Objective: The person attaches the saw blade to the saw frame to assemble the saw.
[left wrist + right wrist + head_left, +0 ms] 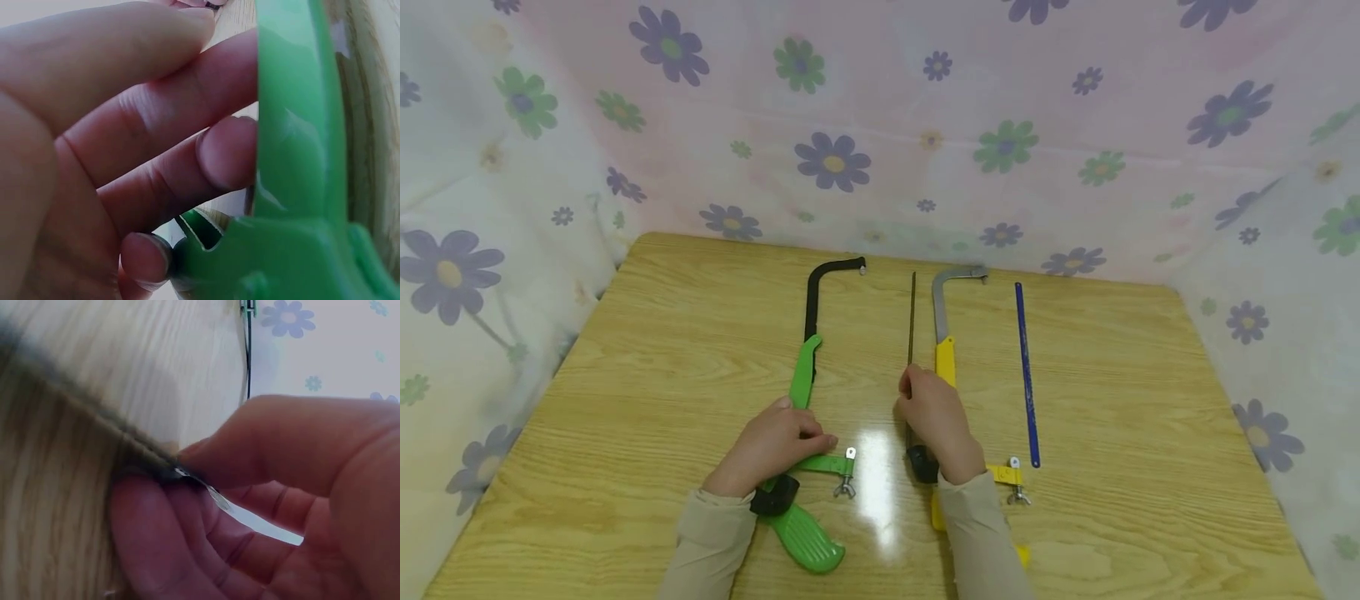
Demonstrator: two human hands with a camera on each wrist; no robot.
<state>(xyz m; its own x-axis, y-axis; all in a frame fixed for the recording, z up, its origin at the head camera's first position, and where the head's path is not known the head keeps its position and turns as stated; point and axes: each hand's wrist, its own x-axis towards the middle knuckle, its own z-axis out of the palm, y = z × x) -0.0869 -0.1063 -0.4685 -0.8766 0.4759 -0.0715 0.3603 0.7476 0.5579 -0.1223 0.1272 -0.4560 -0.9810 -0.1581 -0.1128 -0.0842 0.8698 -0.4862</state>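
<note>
- Fingers of the right hand [934, 417] clamped on a skinny dark hacksaw blade [912, 321]
- left hand [772, 447]: fingers kinda loosely bent, touching the green hacksaw frame [802, 373]

Yellow hacksaw [945, 362] half lost here — right sleeve [979, 537] straight across its handle, green hacksaw [802, 375] covered midway by the left hand [771, 446], thin blade [912, 321] partly hidden by the right hand [938, 417] — and blurring in the right wrist view, left sleeve [711, 537] cut off below
</note>
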